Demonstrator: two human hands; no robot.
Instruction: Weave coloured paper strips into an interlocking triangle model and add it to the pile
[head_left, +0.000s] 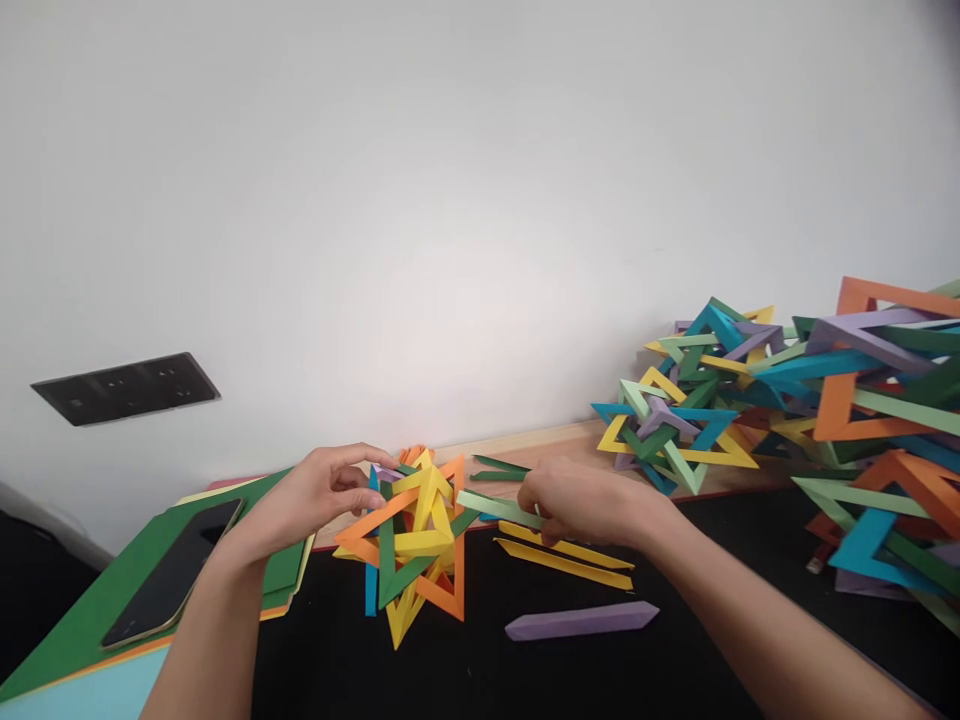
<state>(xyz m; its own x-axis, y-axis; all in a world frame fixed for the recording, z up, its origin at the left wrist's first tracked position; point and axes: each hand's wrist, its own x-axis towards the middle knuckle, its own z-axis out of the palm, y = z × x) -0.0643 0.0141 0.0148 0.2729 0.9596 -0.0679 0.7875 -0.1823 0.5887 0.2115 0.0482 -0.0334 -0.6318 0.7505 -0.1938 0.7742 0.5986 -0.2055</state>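
Note:
A paper star model (420, 540) of interlocked folded strips in yellow, orange, green, blue and purple stands on the black surface. My left hand (330, 485) is at its upper left, thumb and forefinger closed on its edge. With my right hand (574, 500) I pinch a light green folded paper strip (495, 503), whose far end reaches to the star's right side. Two yellow paper strips (566, 555) lie just below that hand. Nearer to me is a purple paper strip (583, 621). Dark green strips (501, 468) lie behind the hand.
Several finished paper stars (671, 430) are piled at the right, against the wall. At the left, a phone (172, 575) rests on a stack of coloured paper sheets (82, 610). A black socket panel (126, 388) is on the white wall.

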